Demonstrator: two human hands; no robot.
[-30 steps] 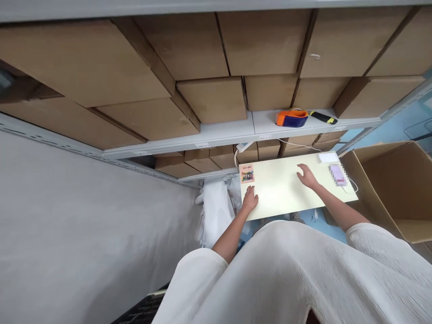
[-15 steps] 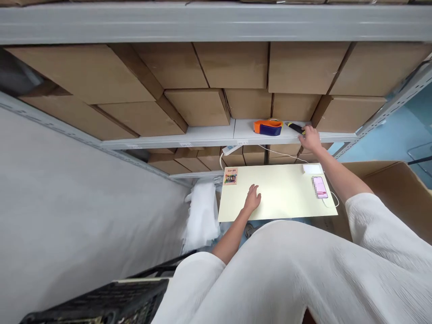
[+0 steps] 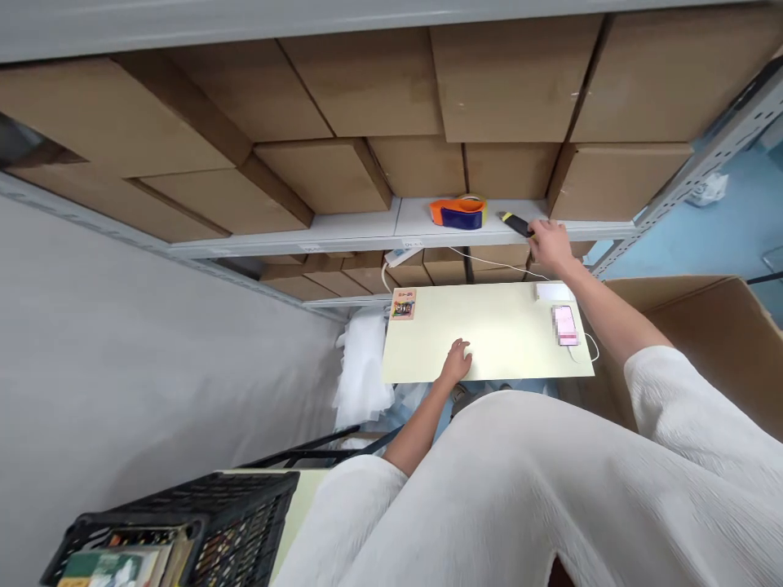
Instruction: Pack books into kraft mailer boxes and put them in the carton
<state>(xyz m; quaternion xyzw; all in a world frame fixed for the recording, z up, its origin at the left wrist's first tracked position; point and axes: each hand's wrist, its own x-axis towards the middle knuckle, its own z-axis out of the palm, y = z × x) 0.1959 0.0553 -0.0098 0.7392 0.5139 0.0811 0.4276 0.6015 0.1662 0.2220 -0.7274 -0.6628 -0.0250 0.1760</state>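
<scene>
On the grey shelf, my right hand [image 3: 550, 246] has its fingers closed on the near end of a black and yellow utility knife [image 3: 515, 223]. The knife lies on the shelf board, its yellow tip pointing left. Left of it stands an orange and blue tape dispenser [image 3: 458, 214]. My left hand [image 3: 456, 362] is over the pale table [image 3: 489, 326] near its front edge, fingers apart and slightly curled, holding nothing. A small picture card or booklet [image 3: 403, 304] lies at the table's left corner. At the right are a phone [image 3: 565, 326] with a cable and a white block [image 3: 554, 291].
Brown cardboard boxes [image 3: 507, 90] fill the shelves ahead. A large open carton [image 3: 691, 326] stands to the right. White packing sheets [image 3: 362, 371] hang left of the table. A black crate [image 3: 245, 522] with books [image 3: 116, 567] sits at lower left, beside the grey wall [image 3: 152, 391].
The view has shifted, showing more of the crate and its books. My right hand stays at the knife, which sits slightly farther from the tape dispenser. My left hand stays over the table.
</scene>
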